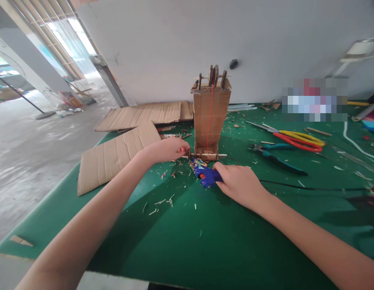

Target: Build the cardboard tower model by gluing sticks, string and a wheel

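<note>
A tall cardboard tower [211, 119] stands upright on the green table, with cardboard discs at its top and a red string running down its front. Through its base passes a thin wooden stick [221, 155]. My right hand [241, 183] is wrapped round a blue hot glue gun [208, 177], whose nozzle end points at the tower's lower left corner. At that corner, my left hand [175, 149] has its fingers closed by the left end of the stick. Whatever lies between those fingertips is too small to make out.
Flat cardboard sheets [114, 157] lie to the left. On the right are scissors [302, 139] with red and yellow handles, teal-handled pliers [274, 155] and a black cord [310, 188]. Small scraps litter the green table [175, 249]. A grey wall [163, 48] rises behind.
</note>
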A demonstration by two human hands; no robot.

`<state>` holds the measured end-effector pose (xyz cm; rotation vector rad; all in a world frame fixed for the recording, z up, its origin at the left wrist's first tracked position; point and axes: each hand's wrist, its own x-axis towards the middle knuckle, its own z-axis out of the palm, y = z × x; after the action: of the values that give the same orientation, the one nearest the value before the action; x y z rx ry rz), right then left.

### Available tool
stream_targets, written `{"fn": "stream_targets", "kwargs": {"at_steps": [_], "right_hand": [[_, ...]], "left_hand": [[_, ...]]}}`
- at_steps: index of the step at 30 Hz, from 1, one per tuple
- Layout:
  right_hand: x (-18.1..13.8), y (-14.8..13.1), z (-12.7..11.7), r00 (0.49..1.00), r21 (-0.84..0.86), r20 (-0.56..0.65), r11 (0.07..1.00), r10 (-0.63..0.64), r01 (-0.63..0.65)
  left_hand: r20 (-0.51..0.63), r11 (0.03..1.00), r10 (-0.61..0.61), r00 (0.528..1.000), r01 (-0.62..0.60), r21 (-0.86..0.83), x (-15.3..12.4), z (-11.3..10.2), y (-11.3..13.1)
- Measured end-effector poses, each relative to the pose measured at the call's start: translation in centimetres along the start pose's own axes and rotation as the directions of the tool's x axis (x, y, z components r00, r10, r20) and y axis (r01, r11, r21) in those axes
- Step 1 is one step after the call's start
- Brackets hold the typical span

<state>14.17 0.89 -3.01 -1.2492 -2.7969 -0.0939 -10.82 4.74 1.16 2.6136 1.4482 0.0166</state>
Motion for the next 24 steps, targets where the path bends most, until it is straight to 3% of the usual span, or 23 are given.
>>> {"fn": "stream_targets", "kwargs": {"at_steps": [3,14,24], "right_hand": [[0.06,0.0,0.06,1.0,-0.005,0.0,1.0,0.0,0.0],[0.05,-0.03,0.04,1.0,0.005,0.0,1.0,-0.006,0.006],[-0.05,0.1,0.08,1.0,0.0,-0.015,1.0,-0.026,0.026]], "left_hand": [[0.0,1.0,0.017,1.0,-0.017,0.006,-0.09,0.13,-0.08],[-0.007,0.99,-0.094,0.996,0.093,-0.107,-0.55,0.05,0.69],[0.023,0.984,-0.056,0.998,0.059,-0.169,-0.42,0.0,0.08]]}}
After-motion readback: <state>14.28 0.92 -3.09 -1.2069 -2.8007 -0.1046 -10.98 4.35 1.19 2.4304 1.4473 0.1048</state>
